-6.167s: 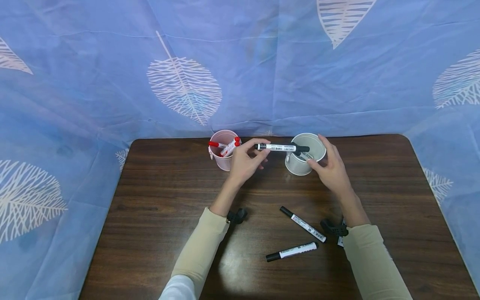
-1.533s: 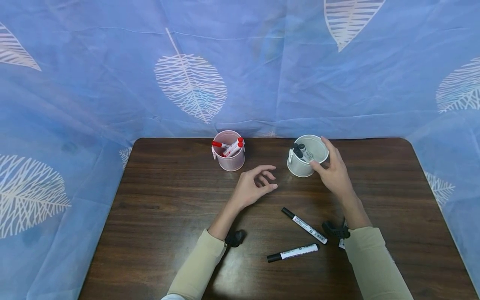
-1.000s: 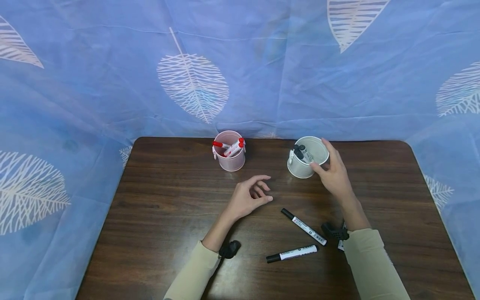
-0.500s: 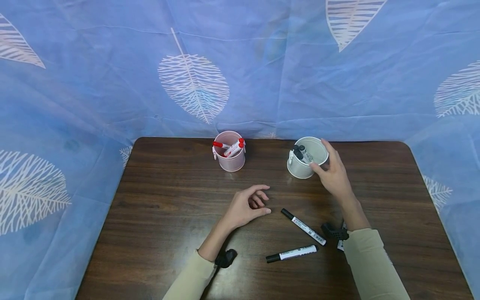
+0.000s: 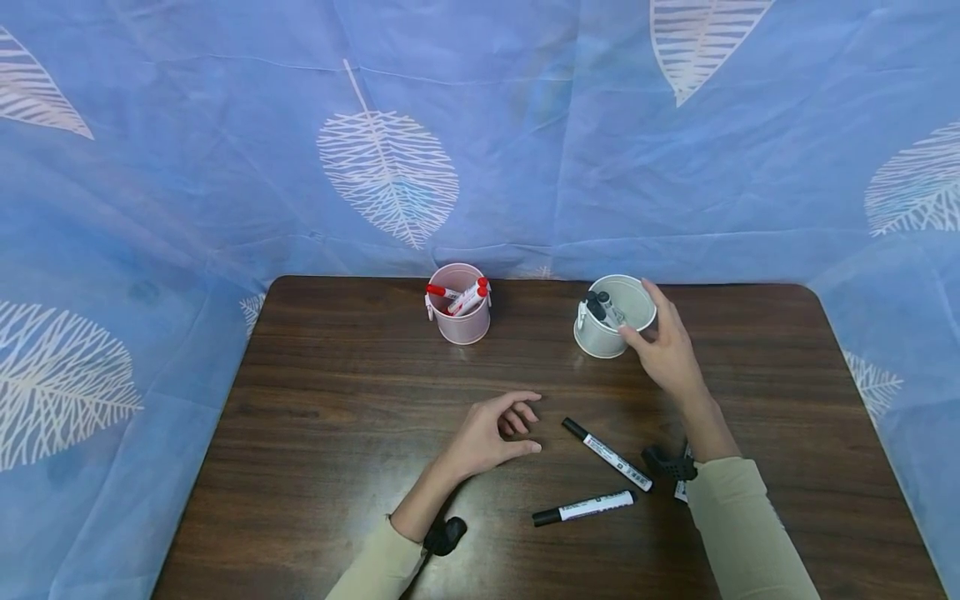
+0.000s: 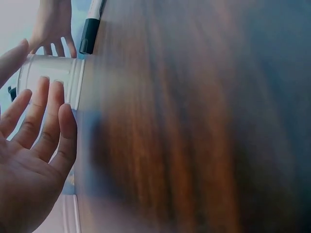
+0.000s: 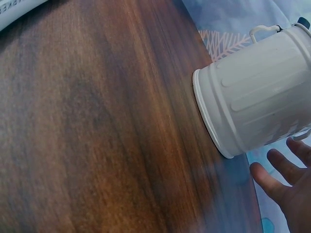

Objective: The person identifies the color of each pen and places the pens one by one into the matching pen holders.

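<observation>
My left hand [image 5: 483, 437] hovers over the table with its fingers loosely bent and nothing in them. Just right of it lies a black-capped marker [image 5: 617, 460], with another black-capped marker [image 5: 596, 505] closer to the front. My right hand [image 5: 666, 350] holds the white bucket [image 5: 600, 340] by its right side, thumb at the front rim and index finger at the far rim. Inside that bucket lean two markers [image 5: 596, 305] with dark ends. In the right wrist view the bucket [image 7: 262, 92] stands upright beside the lower fingers [image 7: 269, 184].
A pink bucket [image 5: 463, 332] holding several red-capped markers [image 5: 468, 298] stands at the back of the table, left of the white one. Another marker [image 5: 682, 492] is mostly hidden under the right wrist. A blue leaf-print cloth [image 5: 510, 167] hangs behind the table [image 5: 315, 400].
Earlier my left hand held a black marker over the white bucket; that marker is now inside it. The left hand has since drawn back toward the front, empty. The right hand stays at the bucket.
</observation>
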The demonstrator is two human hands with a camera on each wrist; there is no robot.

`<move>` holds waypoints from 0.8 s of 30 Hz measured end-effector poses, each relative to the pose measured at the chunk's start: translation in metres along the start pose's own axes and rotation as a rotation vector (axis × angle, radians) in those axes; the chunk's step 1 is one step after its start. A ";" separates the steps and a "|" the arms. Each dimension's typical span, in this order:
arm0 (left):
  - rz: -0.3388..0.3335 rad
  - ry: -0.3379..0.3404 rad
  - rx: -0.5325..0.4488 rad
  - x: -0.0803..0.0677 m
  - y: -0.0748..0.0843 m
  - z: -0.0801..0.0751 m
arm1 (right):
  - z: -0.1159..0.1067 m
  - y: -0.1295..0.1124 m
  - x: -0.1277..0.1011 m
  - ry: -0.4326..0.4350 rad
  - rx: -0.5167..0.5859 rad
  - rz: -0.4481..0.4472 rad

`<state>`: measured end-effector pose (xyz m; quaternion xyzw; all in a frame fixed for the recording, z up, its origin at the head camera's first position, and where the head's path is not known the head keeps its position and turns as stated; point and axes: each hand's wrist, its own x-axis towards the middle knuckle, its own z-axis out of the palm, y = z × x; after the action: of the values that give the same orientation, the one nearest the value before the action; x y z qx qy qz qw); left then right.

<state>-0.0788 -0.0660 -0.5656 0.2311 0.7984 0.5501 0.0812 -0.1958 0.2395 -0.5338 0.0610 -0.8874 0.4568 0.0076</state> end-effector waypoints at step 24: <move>0.088 -0.292 0.172 -0.014 0.013 0.014 | 0.001 0.001 0.001 -0.001 0.016 -0.017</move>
<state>-0.0572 -0.0573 -0.5606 0.3491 0.8114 0.4435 0.1520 -0.1965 0.2393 -0.5349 0.0691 -0.8832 0.4637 0.0106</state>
